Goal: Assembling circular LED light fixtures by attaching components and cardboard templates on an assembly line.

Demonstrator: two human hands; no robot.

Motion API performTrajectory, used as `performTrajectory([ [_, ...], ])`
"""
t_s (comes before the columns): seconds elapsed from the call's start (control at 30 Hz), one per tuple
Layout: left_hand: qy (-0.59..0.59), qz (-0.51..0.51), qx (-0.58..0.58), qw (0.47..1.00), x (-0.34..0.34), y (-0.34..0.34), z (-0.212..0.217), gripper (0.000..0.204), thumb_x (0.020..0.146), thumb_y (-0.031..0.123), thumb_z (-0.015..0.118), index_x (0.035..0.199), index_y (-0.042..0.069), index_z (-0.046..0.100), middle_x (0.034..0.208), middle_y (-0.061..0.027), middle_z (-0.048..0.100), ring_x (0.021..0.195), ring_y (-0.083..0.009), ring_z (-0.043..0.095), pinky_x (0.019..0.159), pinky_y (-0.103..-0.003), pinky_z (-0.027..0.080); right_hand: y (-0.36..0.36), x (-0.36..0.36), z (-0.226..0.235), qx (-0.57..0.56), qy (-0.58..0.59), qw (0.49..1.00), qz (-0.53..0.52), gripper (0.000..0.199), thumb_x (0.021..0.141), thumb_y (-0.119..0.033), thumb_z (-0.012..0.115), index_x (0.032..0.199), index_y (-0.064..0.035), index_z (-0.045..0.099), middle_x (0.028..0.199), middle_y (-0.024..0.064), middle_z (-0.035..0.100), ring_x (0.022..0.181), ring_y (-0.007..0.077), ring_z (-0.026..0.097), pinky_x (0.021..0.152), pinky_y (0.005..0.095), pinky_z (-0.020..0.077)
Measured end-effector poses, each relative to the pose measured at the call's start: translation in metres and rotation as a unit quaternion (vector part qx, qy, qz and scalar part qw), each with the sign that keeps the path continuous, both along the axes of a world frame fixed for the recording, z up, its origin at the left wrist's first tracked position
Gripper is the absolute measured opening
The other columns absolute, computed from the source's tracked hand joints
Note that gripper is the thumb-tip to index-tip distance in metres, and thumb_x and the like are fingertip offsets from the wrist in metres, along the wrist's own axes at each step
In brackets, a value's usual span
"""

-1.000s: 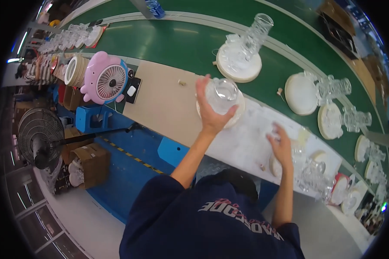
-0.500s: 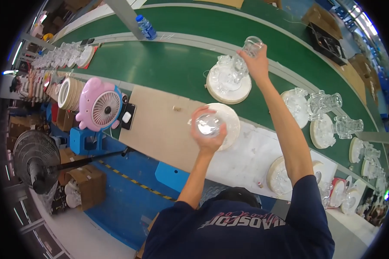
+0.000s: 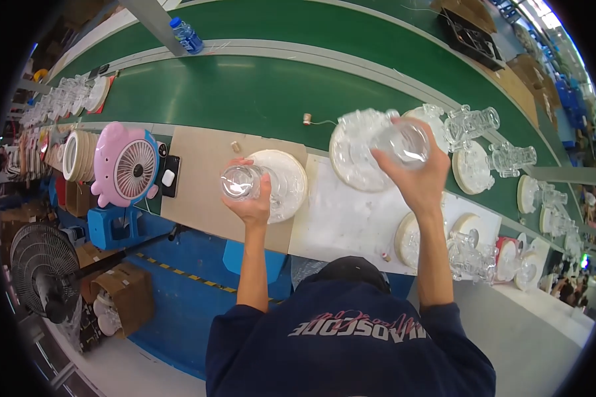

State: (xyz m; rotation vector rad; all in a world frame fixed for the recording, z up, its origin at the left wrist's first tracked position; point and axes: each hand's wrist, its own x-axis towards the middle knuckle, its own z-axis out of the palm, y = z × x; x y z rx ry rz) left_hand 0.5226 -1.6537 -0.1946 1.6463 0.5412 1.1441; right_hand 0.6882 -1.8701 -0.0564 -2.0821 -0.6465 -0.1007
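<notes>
My left hand (image 3: 253, 205) is closed around the rounded end of a clear, transparent figure (image 3: 237, 182). That figure is joined to or resting against a round whitish base (image 3: 291, 182) on the tan board; I cannot tell which. My right hand (image 3: 427, 173) grips the rounded end of another clear figure (image 3: 385, 140), which has its own round whitish base (image 3: 351, 173). This second piece is blurred by motion and is at the border of the green belt and the white board. A thin wire runs from it to a small spool-like piece (image 3: 307, 119).
A pink animal-shaped fan (image 3: 127, 165) stands left of the tan board (image 3: 198, 198). More clear figures on round bases (image 3: 473, 165) line the right side. A blue-capped bottle (image 3: 187, 36) is at the back beside a post. A black floor fan (image 3: 43, 271) stands lower left.
My right hand has brought the clear figure and its base off the far green belt, nearer to me. The view has shifted, so my left hand and its figure appear farther left.
</notes>
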Motion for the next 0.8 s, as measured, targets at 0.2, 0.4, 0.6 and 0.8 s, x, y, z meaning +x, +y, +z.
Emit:
performTrajectory([
  [0.2, -0.02, -0.032, 0.004, 0.999, 0.024, -0.016, -0.022, 0.049, 0.077, 0.005, 0.078, 0.119, -0.003, 0.054, 0.112, -0.0129, 0.061, 0.107, -0.0226, 0.06, 0.095, -0.038, 0.049, -0.069, -0.066, 0.019, -0.062, 0.091, 0.994, -0.008, 0.054, 0.067, -0.007, 0.086, 0.115, -0.0005, 0.062, 0.117, 0.0118, 0.069, 0.106, 0.0187, 0.065, 0.096, 0.0319, 0.0493],
  [0.4, 0.047, -0.07, -0.034, 0.996, 0.024, -0.019, -0.005, 0.057, 0.078, 0.015, 0.079, 0.125, -0.002, 0.052, 0.12, -0.0149, 0.059, 0.111, -0.0255, 0.059, 0.099, -0.04, 0.047, -0.09, -0.097, 0.001, -0.061, 0.143, 0.986, -0.053, 0.055, 0.067, -0.006, 0.086, 0.116, -0.0011, 0.063, 0.116, 0.0117, 0.07, 0.104, 0.0185, 0.066, 0.094, 0.0321, 0.05],
  [0.6, 0.018, 0.158, 0.219, 0.963, -0.004, -0.043, 0.01, 0.069, 0.094, 0.042, 0.057, 0.142, -0.003, 0.035, 0.142, -0.0243, 0.044, 0.13, -0.0393, 0.043, 0.109, -0.052, 0.033, -0.083, -0.089, -0.038, -0.012, 0.098, 0.994, -0.04, 0.054, 0.068, -0.008, 0.088, 0.116, -0.002, 0.063, 0.116, 0.0132, 0.071, 0.107, 0.0221, 0.068, 0.094, 0.034, 0.0518],
  [0.8, 0.091, -0.207, 0.195, 0.954, -0.026, -0.118, -0.028, 0.084, 0.084, 0.045, 0.065, 0.146, -0.001, 0.034, 0.144, -0.0269, 0.044, 0.132, -0.0457, 0.043, 0.112, -0.055, 0.032, -0.08, -0.098, -0.057, 0.018, 0.08, 0.995, -0.05, 0.054, 0.067, -0.012, 0.09, 0.113, -0.002, 0.063, 0.118, 0.0153, 0.07, 0.112, 0.0259, 0.068, 0.096, 0.0367, 0.0536],
])
